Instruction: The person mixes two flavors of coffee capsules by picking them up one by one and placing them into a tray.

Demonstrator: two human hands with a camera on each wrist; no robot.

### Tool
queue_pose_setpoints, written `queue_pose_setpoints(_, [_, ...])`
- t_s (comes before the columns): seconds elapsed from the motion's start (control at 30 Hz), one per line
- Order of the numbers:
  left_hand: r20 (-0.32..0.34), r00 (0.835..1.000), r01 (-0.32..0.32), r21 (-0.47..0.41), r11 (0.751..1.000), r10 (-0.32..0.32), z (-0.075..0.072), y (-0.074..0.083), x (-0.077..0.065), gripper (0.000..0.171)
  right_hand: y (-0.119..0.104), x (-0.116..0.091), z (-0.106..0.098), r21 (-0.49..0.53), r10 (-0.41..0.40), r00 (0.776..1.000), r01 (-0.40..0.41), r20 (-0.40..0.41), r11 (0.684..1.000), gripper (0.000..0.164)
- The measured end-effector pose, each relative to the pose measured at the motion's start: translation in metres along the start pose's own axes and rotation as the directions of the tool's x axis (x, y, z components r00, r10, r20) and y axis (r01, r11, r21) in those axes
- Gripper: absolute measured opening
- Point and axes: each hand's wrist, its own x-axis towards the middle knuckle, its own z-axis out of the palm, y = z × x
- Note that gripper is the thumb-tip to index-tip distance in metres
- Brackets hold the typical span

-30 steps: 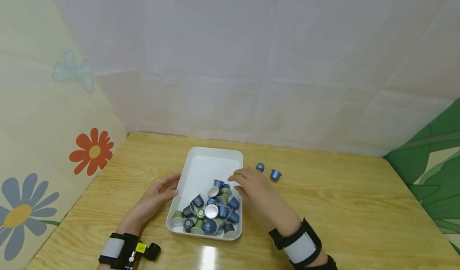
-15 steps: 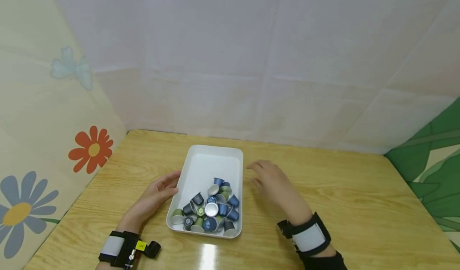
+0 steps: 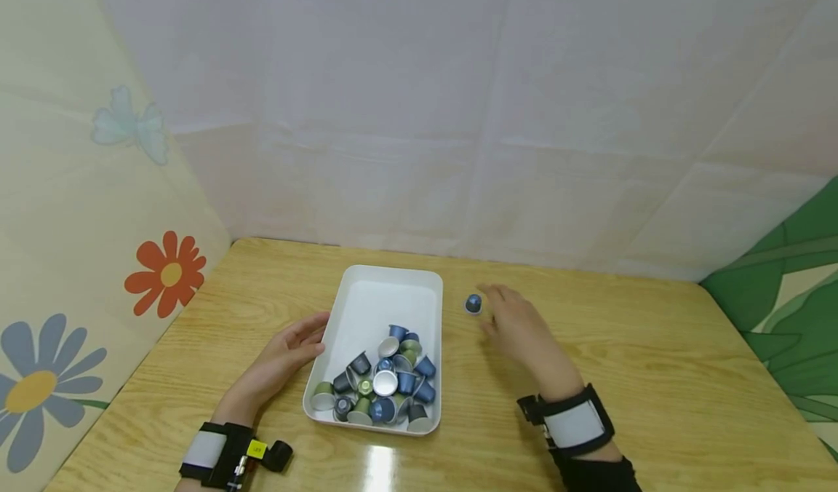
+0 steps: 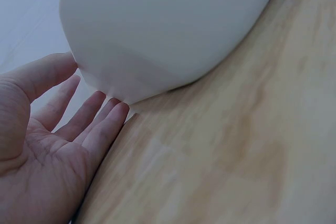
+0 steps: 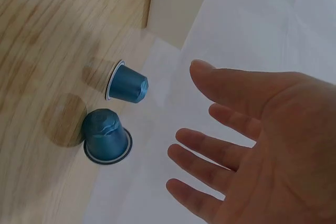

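A white tray [image 3: 376, 295] holds a heap of coffee capsules [image 3: 384, 383] in blue, green, grey and silver at its near end. My left hand [image 3: 286, 357] touches the tray's left side, and in the left wrist view its fingertips [image 4: 122, 109] and thumb meet the outer wall. Right of the tray, my right hand [image 3: 520, 328] hovers with spread fingers and an empty palm. One blue capsule [image 3: 473, 303] stands upright beside its fingertips. The right wrist view has two blue capsules, one upright [image 5: 106, 136] and one on its side [image 5: 127, 83]; in the head view the hand hides the second.
The wooden table [image 3: 628, 375] runs back to a pale draped sheet [image 3: 458, 113]. A flower-printed panel [image 3: 78, 259] borders it on the left and a green leaf-printed one [image 3: 792, 332] on the right.
The right hand has moved from over the tray's right edge out to the right, passing over the two loose blue capsules. The left hand and the tray have stayed in place.
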Motion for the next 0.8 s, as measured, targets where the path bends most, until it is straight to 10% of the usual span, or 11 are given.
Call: queue_pose_setpoints(0.8, [-0.003, 1.000, -0.007, 0.001, 1.000, 0.007, 0.001, 0.000, 0.000, 0.063, 0.025, -0.003, 0.000, 0.040, 0.176, 0.964, -0.188, 0.201, 0.981, 0.050])
